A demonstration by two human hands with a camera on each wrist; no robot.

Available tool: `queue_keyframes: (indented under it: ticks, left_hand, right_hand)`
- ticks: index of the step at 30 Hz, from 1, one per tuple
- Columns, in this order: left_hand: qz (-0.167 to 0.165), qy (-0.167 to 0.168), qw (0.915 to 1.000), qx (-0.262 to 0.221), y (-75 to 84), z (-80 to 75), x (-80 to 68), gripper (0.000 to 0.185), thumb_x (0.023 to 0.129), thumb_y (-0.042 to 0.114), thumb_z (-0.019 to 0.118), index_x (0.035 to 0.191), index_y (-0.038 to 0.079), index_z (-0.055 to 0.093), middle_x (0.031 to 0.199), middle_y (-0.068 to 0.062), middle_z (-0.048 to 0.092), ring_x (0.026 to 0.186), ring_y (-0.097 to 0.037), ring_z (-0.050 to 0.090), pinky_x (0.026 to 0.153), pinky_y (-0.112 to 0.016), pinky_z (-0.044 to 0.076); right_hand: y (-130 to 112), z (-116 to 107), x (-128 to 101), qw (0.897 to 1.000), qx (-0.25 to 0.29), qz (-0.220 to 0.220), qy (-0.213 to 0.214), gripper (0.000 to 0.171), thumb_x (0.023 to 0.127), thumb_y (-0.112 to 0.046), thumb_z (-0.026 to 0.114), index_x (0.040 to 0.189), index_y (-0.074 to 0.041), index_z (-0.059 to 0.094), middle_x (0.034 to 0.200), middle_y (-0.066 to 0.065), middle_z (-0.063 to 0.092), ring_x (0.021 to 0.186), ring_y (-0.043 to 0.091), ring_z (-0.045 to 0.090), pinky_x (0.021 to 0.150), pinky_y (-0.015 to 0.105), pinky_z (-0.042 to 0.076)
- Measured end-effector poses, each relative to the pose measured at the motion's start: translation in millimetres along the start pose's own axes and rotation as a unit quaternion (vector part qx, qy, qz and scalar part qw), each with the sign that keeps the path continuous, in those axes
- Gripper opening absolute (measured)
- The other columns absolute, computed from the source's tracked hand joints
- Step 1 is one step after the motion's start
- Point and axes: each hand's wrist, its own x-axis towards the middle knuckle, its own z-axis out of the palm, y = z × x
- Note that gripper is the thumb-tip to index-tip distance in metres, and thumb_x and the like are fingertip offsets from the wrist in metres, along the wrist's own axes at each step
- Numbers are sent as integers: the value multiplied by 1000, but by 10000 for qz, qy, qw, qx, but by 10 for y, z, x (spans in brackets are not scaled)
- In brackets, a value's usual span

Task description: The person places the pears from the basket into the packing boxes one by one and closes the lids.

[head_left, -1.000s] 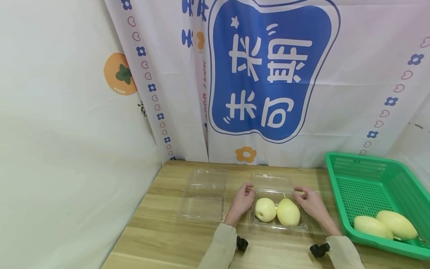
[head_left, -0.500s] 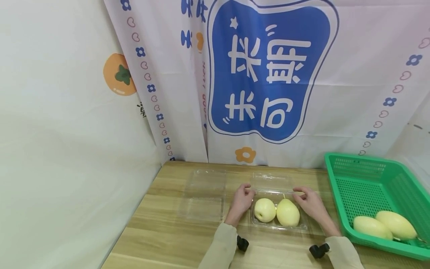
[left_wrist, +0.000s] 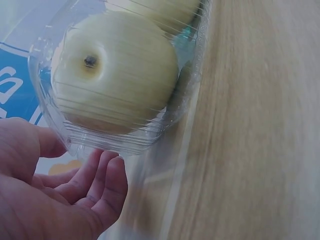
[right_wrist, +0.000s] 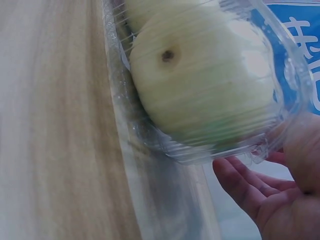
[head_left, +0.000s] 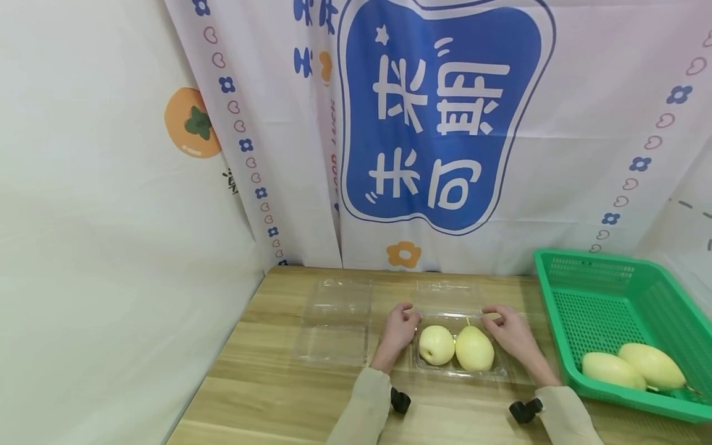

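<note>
Two pale yellow pears lie side by side in a clear plastic clamshell container, its lid folded back behind it. My left hand pinches the container's left rim near the hinge. In the left wrist view the thumb is at the rim, with the curled fingers under the ribbed end wall. On the opposite end my right hand holds the rim the same way. The right wrist view shows its fingertips just below the ribbed wall, beside one pear.
A second clear container, opened flat, lies on the wooden table to the left. At the right stands a green basket with two more pears. A printed cloth hangs behind the table's back edge.
The head view has shifted slightly. Both hands keep their places at the container's ends, and the pears stay as they were.
</note>
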Motion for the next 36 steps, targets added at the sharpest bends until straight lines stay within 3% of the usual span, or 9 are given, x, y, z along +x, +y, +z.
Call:
queue_keyframes:
  ticks: [14,23,32,36]
  left_hand:
    - [-27,-136,9993,-359,-7,-13,0,43,93,15,58,131,-5,53,95,-14,71,62,-10,56,54,-21,46]
    - [-34,-2,9981,-607,-48,11,15,41,91,11,63,128,-3,54,89,-10,67,59,-10,54,51,-21,46]
    - [41,38,9974,-720,-89,16,15,35,89,8,63,121,-2,54,82,-6,63,62,-10,54,51,-21,45]
    - [181,78,9966,-804,-94,24,37,33,89,7,61,119,-3,53,80,-5,61,61,-10,52,51,-22,43]
  right_hand:
    - [-54,-2,-12,9997,207,78,54,23,93,-8,63,113,1,64,111,25,60,70,13,63,53,23,49]
    - [-119,-6,-2,9989,437,53,185,51,92,-1,62,139,4,43,122,34,57,86,34,67,57,24,51]
    - [-124,-17,-15,9969,610,493,-8,58,92,-3,61,144,4,37,120,33,57,92,35,66,59,26,53]
    - [-95,-25,25,9976,484,489,33,58,92,-5,62,143,6,38,117,32,59,93,37,66,60,26,52]
